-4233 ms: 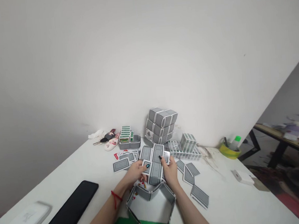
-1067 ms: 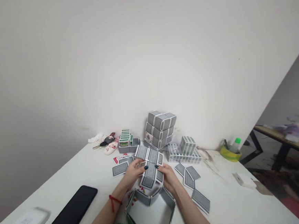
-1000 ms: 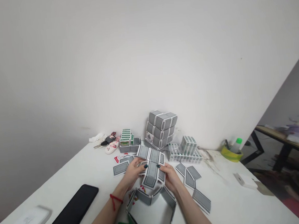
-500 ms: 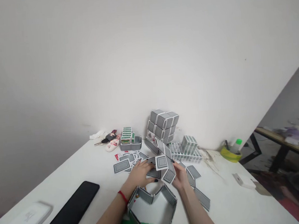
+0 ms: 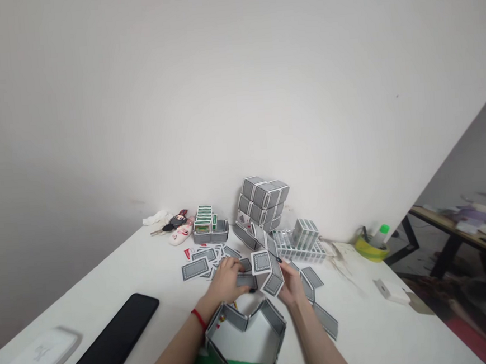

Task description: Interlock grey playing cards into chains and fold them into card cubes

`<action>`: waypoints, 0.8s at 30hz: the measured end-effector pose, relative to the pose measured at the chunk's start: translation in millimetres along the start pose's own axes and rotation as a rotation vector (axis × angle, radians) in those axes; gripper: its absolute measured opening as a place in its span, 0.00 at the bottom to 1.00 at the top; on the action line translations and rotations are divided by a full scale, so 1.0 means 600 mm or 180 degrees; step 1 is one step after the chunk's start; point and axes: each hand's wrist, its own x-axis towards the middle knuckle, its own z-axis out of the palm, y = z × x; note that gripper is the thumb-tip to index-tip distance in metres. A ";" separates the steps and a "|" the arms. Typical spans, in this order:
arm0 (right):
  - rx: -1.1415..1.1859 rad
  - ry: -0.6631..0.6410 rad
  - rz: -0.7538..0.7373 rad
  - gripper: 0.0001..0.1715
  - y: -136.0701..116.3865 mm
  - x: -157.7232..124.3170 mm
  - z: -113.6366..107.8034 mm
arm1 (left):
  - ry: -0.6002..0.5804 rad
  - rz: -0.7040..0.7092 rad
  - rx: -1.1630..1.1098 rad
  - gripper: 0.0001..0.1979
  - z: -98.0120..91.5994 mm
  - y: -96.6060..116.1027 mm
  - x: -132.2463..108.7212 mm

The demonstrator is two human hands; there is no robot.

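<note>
My right hand (image 5: 291, 285) holds a folded strip of joined grey-backed playing cards (image 5: 273, 283) by its right side, thumb on the cards. Bent at angles, the strip shows several panels. Over loose grey-backed cards lies my left hand (image 5: 223, 279), red string at the wrist, its thumb spread from the fingers. A card (image 5: 246, 282) shows between that thumb and fingertips, lying low by the pile (image 5: 195, 269). Close to me, between my forearms, stands a heart-shaped frame of cards (image 5: 274, 317).
Behind stand stacked card blocks (image 5: 265, 197), a small card tray with boxes (image 5: 211, 236) and a clear rack of card boxes (image 5: 301, 250). A black phone-like slab (image 5: 108, 344) and white case (image 5: 34, 361) lie left. Yellow tape (image 5: 370, 249) sits right, near the table edge.
My left fingers have drawn back a little to the left, over the loose cards. The right hand keeps its hold on the strip. The whole view has shifted slightly.
</note>
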 end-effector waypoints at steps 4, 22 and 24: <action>0.0128 -0.0071 0.0086 0.12 -0.002 0.000 0.006 | -0.0019 -0.0142 -0.0124 0.20 -0.002 -0.001 0.005; 0.0230 -0.0135 0.0140 0.12 -0.004 0.000 0.007 | -0.0612 -0.0528 0.0535 0.40 -0.027 0.030 -0.002; 0.0226 -0.0141 0.0127 0.12 -0.004 0.001 0.006 | -0.0680 -0.0713 0.0627 0.38 -0.030 0.036 -0.001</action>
